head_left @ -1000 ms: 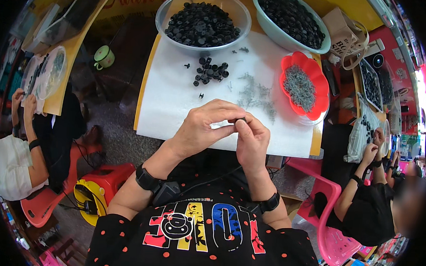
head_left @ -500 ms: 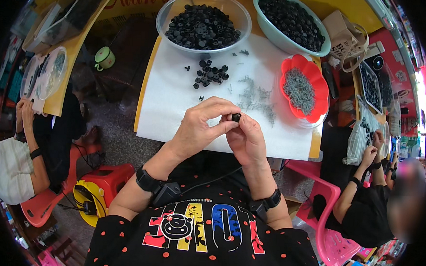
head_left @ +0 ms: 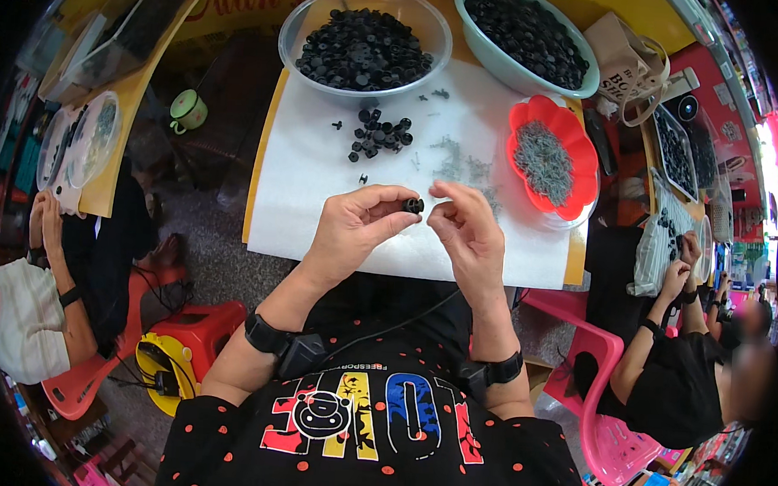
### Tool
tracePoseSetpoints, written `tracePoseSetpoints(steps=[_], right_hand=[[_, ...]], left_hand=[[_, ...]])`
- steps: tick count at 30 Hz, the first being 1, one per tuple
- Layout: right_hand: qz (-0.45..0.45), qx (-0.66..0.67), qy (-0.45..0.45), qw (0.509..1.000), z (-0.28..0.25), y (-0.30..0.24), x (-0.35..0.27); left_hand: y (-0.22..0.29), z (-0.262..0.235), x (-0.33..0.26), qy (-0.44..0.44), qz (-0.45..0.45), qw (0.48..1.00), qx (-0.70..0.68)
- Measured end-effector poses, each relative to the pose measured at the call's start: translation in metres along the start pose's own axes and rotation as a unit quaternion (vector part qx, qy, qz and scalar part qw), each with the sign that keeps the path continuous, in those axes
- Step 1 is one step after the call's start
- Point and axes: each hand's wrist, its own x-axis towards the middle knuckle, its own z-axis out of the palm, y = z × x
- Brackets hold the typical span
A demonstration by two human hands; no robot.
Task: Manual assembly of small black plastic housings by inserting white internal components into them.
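Note:
My left hand (head_left: 355,228) pinches a small black round plastic part (head_left: 414,206) between thumb and fingertips, above the near part of the white table sheet (head_left: 307,203). Just to its right is my right hand (head_left: 468,238), its fingers curled and the tips of thumb and index apart. I see nothing between them. Beyond the hands lies a loose pile of black plastic parts (head_left: 381,137), with a single small part (head_left: 362,179) nearer to me. Thin grey metal pins or screws (head_left: 451,158) are scattered to the right of the pile.
At the back stand a clear bowl (head_left: 287,44) and a pale green basin (head_left: 591,86), both full of black parts. A red scalloped dish (head_left: 590,174) of grey pins sits at right. People work at tables on both sides; a pink chair (head_left: 607,360) stands at right.
My right hand has come away from the black part to the right, and its fingertips have parted. My left hand keeps its pinch and has turned the part slightly.

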Motion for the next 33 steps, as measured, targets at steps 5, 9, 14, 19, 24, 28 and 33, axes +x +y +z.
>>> tracePoseSetpoints(steps=[5, 9, 14, 19, 24, 28, 33], right_hand=[[-0.153, -0.165, -0.09, 0.97, -0.01, -0.007, 0.009], [-0.183, -0.219, -0.074, 0.955, -0.01, -0.009, 0.01], [-0.245, -0.267, -0.035, 0.932, -0.004, -0.002, 0.001], [-0.16, -0.172, 0.033, 0.972, -0.007, -0.005, -0.006], [0.05, 0.081, 0.026, 0.995, -0.005, -0.006, -0.009], [0.084, 0.111, 0.012, 0.99, -0.003, -0.006, -0.011], [0.092, 0.113, 0.006, 0.989, 0.002, -0.007, -0.012]], left_hand=[[0.005, -0.002, -0.002, -0.038, -0.022, 0.998, -0.035], [0.007, -0.006, -0.005, -0.047, -0.083, 0.989, -0.109], [0.001, -0.008, -0.007, -0.022, -0.12, 0.976, -0.181], [-0.003, -0.018, -0.005, -0.01, -0.138, 0.971, -0.195], [0.003, -0.012, -0.008, -0.011, -0.121, 0.971, -0.208], [0.001, -0.009, -0.008, -0.033, -0.098, 0.978, -0.18], [-0.002, -0.005, -0.006, -0.034, -0.069, 0.99, -0.117]])
